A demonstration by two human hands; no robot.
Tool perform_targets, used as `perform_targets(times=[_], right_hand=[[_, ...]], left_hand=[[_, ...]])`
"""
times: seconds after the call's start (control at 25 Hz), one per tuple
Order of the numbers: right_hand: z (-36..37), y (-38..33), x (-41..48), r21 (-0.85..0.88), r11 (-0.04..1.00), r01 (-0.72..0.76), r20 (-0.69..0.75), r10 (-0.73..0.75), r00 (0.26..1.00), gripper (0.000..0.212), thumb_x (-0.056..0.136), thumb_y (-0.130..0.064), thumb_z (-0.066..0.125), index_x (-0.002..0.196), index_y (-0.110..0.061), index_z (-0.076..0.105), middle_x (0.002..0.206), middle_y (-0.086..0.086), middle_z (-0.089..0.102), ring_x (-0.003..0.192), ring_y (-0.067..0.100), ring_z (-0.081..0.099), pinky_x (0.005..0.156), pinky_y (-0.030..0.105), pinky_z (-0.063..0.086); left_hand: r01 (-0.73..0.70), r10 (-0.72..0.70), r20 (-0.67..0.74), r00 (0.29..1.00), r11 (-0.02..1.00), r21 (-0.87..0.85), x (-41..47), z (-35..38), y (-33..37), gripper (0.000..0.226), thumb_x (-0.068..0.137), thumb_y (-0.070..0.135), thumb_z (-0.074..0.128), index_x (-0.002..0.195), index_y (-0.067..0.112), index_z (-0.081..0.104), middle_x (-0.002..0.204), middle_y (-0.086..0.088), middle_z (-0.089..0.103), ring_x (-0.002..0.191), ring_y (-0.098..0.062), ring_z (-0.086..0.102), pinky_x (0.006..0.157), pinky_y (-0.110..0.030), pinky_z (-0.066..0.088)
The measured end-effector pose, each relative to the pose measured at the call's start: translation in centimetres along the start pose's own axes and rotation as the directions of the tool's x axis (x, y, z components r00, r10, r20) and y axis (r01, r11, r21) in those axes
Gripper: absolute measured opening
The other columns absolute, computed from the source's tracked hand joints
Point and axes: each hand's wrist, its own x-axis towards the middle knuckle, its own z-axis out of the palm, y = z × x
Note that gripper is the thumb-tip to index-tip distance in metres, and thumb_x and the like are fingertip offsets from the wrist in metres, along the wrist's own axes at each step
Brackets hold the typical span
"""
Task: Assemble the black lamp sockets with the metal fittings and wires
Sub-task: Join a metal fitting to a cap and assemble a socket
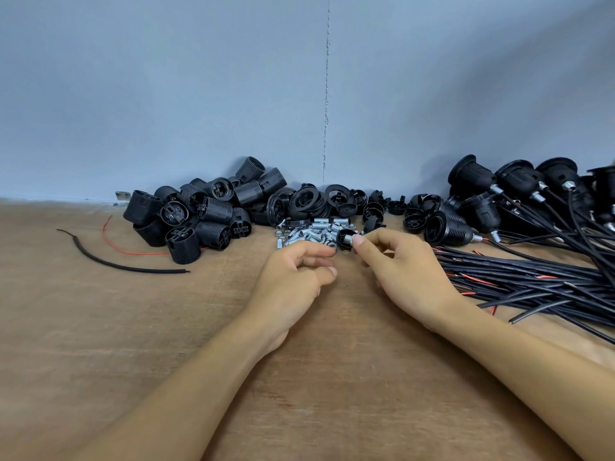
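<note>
The right hand (399, 264) pinches a black socket cap (342, 240) and its metal fitting (350, 241) in a narrow grip, while the left hand (296, 277) is curled with its contents unclear; a tilted fitting could cross-thread.

Soft, even indoor light, medium bright, no hard glare. Wall (199, 94) darkens toward the upper right corner. Faint diffuse shadow on the worktop (133, 327) under the left hand (296, 277). Centre is sharp: socket cap (344, 239) pinched by the right hand (399, 267). Metal fittings (309, 236) show small highlights. Black socket shells (186, 221) lose detail. Wide-angle stretch swells the forearms at the bottom. Wired sockets (565, 184) at the right edge are soft and smeared.
</note>
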Motion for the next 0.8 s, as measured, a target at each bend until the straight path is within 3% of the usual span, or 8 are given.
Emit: perform_targets(times=[0.12,0.24,0.32,0.4,0.56,0.72,0.8], right_hand=[[-0.4,0.5,0.4,-0.221,0.971,0.089,-0.057,-0.104,0.993,0.015,0.094,-0.035,0.065,0.099,-0.023,0.074,0.098,-0.01,0.063,0.075,0.0,0.055,0.074,0.014,0.04],[-0.2,0.7,0.6,-0.362,0.91,0.202,0.139,-0.161,0.977,0.018,0.095,-0.031,0.066,0.109,-0.024,0.073,0.136,-0.007,0.054,0.102,0.015,0.059,0.094,0.03,0.045],[0.0,0.5,0.7,-0.43,0.873,0.23,0.229,-0.141,0.963,0.018,0.095,-0.034,0.064,0.111,-0.029,0.071,0.148,-0.011,0.048,0.12,0.015,0.056,0.099,0.035,0.045],[0.0,0.4,0.8,-0.447,0.863,0.234,0.228,-0.143,0.963,0.018,0.095,-0.036,0.063,0.111,-0.03,0.07,0.139,-0.013,0.056,0.124,0.013,0.055,0.097,0.036,0.047],[-0.2,0.6,1.1,-0.435,0.864,0.254,0.16,-0.203,0.966,0.017,0.096,-0.034,0.062,0.107,-0.024,0.07,0.101,-0.012,0.062,0.098,0.014,0.059,0.085,0.038,0.05],[-0.3,0.9,1.1,-0.402,0.889,0.217,0.102,-0.192,0.976,0.02,0.096,-0.034,0.062,0.11,-0.023,0.071,0.095,-0.008,0.067,0.089,0.012,0.06,0.083,0.036,0.051],[-0.4,1.0,1.1,-0.364,0.909,0.204,0.051,-0.199,0.979,0.018,0.095,-0.032,0.065,0.108,-0.022,0.072,0.089,-0.011,0.068,0.081,0.006,0.06,0.079,0.025,0.049]], left_hand=[[-0.003,0.003,0.002,1.0,1.0,-0.004,0.0,0.1,0.0,0.024,0.088,0.004,0.072,0.096,0.025,0.076,0.075,0.015,0.072,0.053,0.007,0.055,0.055,-0.011,0.042],[0.0,0.0,-0.008,1.0,1.0,-0.015,-0.1,0.2,0.0,0.021,0.089,0.004,0.071,0.092,0.023,0.077,0.068,0.015,0.069,0.05,0.003,0.052,0.052,-0.011,0.042],[0.001,-0.001,-0.015,1.0,1.0,-0.028,-0.1,0.3,0.0,0.019,0.089,0.003,0.071,0.09,0.021,0.077,0.065,0.013,0.067,0.049,0.001,0.051,0.05,-0.012,0.042],[-0.003,0.002,-0.017,1.0,1.0,-0.031,-0.1,0.4,0.1,0.019,0.09,0.003,0.071,0.089,0.021,0.077,0.063,0.013,0.065,0.049,0.0,0.05,0.05,-0.012,0.041],[-0.003,0.003,-0.023,1.0,1.0,-0.013,-0.1,0.3,0.0,0.019,0.089,0.005,0.071,0.088,0.023,0.078,0.065,0.012,0.065,0.05,-0.001,0.051,0.051,-0.014,0.042],[0.006,-0.007,-0.024,1.0,1.0,-0.018,0.0,0.2,-0.1,0.02,0.089,0.006,0.071,0.088,0.025,0.078,0.064,0.013,0.064,0.05,-0.001,0.051,0.051,-0.013,0.042],[0.006,-0.007,-0.024,1.0,1.0,-0.02,0.0,0.2,-0.2,0.02,0.089,0.006,0.071,0.089,0.025,0.077,0.062,0.013,0.063,0.048,-0.002,0.05,0.049,-0.012,0.041]])
